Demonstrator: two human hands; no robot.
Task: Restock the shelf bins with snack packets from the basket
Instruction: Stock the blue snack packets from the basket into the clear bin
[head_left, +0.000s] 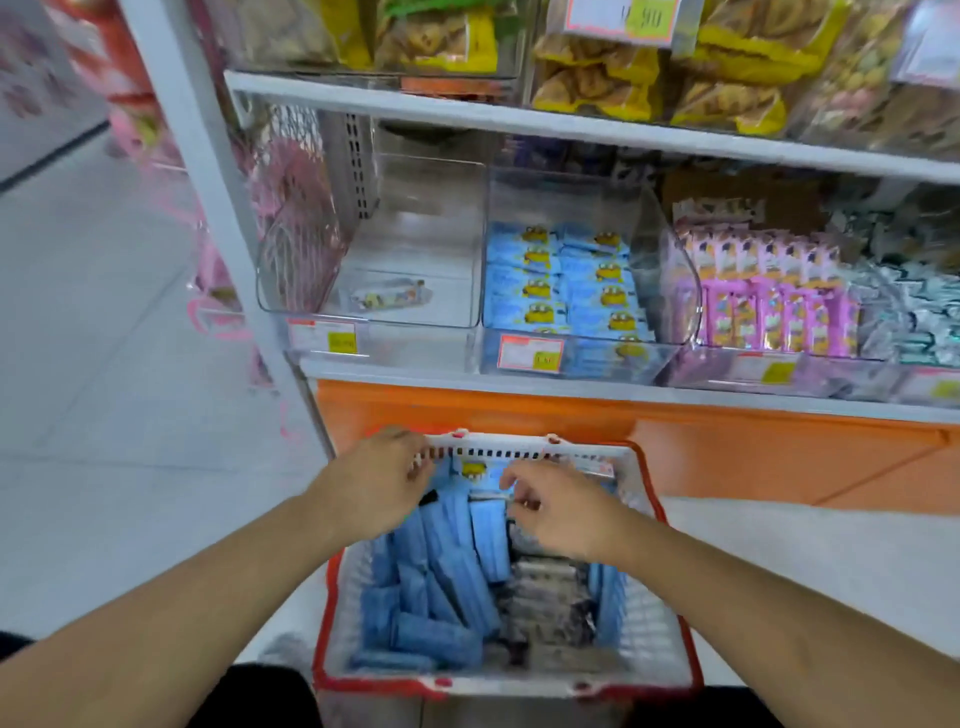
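A white basket with a red rim (670, 525) sits low in the middle, packed with blue snack packets (457, 566) and some dark ones (545, 587). My left hand (382, 480) reaches into the basket's far left corner with curled fingers by the rim; what it holds is hidden. My right hand (553, 512) is over the far side, its fingers pinching the top of an upright blue packet with a yellow logo (472, 470). On the shelf above, the middle clear bin (649, 228) holds rows of the same blue packets (566, 286).
The left clear bin (415, 218) holds one small packet (387, 296). A bin of pink packets (769, 296) and silver packets (914, 317) lie to the right. Yellow snack bags (727, 62) fill the upper shelf. An orange base panel (519, 410) runs behind the basket.
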